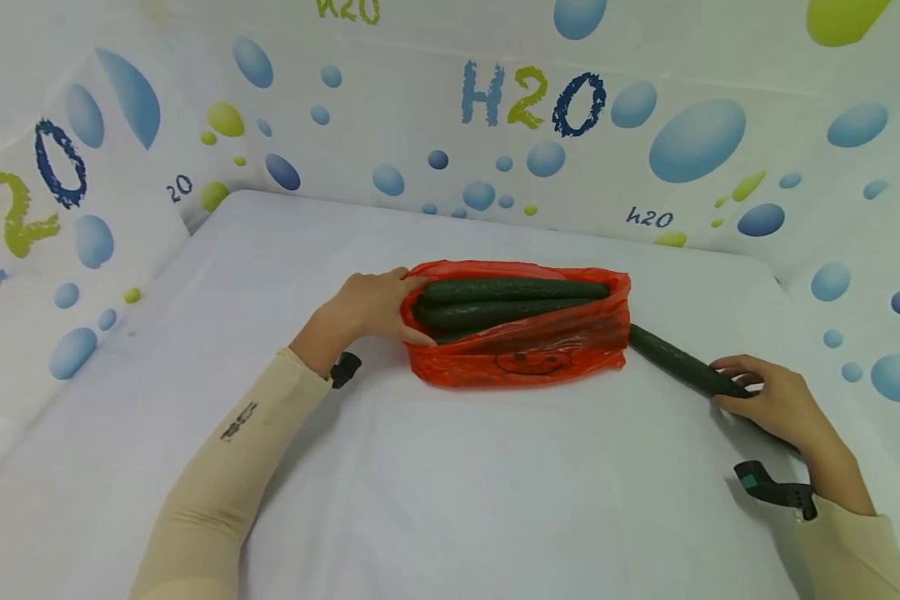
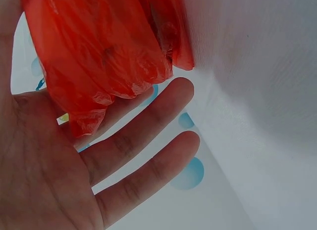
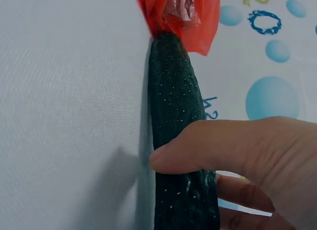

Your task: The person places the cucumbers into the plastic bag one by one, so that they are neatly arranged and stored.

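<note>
A red plastic bag (image 1: 450,367) with a printed smiling face lies in mid-table, its opening showing dark green cucumbers (image 1: 495,315) inside. At the bag's left end my left hand (image 1: 378,304) holds it, thumb and forefinger at opposite edges of the opening. The left wrist view shows the crumpled bag end (image 2: 99,47) against my palm, the other fingers (image 2: 148,175) stretched out below. Off the bag's right end lies another cucumber (image 1: 675,360), slanting toward me. My right hand (image 1: 776,404) grips it, thumb across this cucumber (image 3: 173,101) and fingers on its far side.
White cloth covers the table (image 1: 450,483). Behind it and at both sides rises a white curtain (image 1: 405,100) printed with blue and green drops and lettering. A black wrist camera (image 1: 772,487) sits on my right wrist, another (image 1: 343,369) on the left.
</note>
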A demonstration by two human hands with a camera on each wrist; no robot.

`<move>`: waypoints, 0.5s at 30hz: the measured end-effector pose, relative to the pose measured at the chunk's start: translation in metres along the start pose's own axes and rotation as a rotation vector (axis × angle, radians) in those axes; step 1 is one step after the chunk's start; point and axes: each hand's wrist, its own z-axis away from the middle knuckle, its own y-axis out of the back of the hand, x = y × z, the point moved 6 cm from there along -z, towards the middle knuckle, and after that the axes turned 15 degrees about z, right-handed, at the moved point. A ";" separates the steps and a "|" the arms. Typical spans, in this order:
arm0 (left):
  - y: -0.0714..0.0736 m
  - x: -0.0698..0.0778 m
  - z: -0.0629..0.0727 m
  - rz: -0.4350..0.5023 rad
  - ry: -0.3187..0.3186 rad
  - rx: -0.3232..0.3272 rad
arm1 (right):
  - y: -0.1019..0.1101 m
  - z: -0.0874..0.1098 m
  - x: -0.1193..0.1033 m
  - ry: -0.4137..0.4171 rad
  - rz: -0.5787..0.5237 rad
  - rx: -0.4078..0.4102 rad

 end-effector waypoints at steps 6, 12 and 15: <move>0.006 -0.002 0.003 0.016 -0.004 0.028 | 0.008 -0.004 -0.004 -0.031 0.005 0.034; 0.003 -0.001 0.004 0.013 -0.014 0.020 | 0.013 0.002 -0.001 -0.072 0.014 0.067; 0.002 0.000 0.004 0.010 -0.021 0.028 | 0.017 0.006 0.000 -0.087 0.013 0.097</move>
